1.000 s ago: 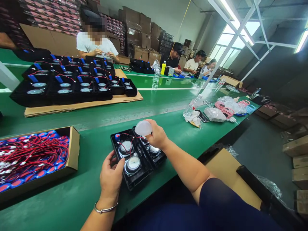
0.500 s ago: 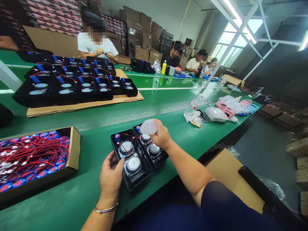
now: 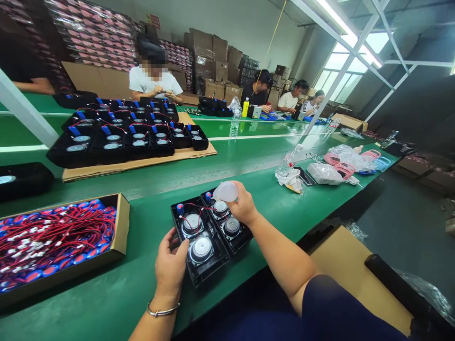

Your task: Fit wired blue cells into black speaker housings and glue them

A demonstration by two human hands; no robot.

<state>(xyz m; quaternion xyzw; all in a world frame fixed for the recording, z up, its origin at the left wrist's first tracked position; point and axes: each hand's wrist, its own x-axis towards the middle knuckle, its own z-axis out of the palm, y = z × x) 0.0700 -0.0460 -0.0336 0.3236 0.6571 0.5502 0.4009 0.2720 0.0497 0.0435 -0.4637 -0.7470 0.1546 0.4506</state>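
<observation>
Two black speaker housings (image 3: 209, 235) lie side by side on the green table, each with round silver speakers and red wires. My left hand (image 3: 171, 266) grips the near left corner of the left housing, thumb on its edge. My right hand (image 3: 243, 207) is closed on a small translucent white bottle (image 3: 225, 192), held tilted over the far end of the right housing.
A cardboard box (image 3: 120, 226) of red wires with blue batteries stands at the left. Many black housings (image 3: 117, 139) sit on a cardboard sheet beyond. Water bottles, bags and pink items (image 3: 337, 163) lie to the right. Several seated people work at the far table. A carton (image 3: 351, 270) stands below the table edge.
The view has shifted, so everything sits a little further right and lower in frame. My right hand with the bottle has stayed over the right housing; the left hand has kept its grip.
</observation>
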